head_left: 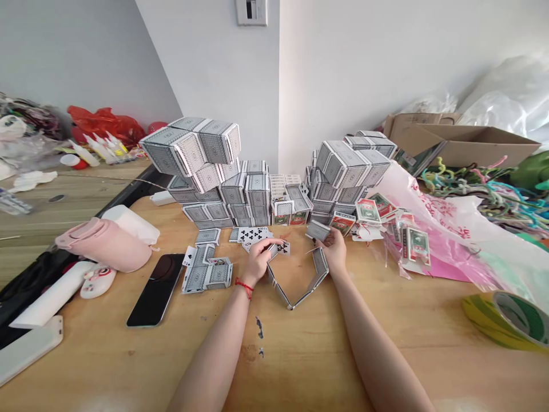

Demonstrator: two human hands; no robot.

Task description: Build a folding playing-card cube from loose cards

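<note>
**playing cards (319,264) stood on edge in a v on the table (300,357)**
left grip (257,263) pinches a few cards (279,248), right grip (333,255) clenches a card block (318,230) beyond the v's open end; its walls meet, bracing each other.

**Colours & patterns: cards + surrounding items**
Playing cards (257,191): grey backs, fine all-over print, white border. Face-up card (253,233): white w/ black clubs. Card boxes (368,212): white, green, red. Wrist string (244,288): red. Flask (105,245): pale pink. Plastic bag (429,223): pink/white, red print. Bag (105,127): red. Tape roll (506,320): yellow/green. Pipe cleaners (484,189): teal, pink, lime.
</note>
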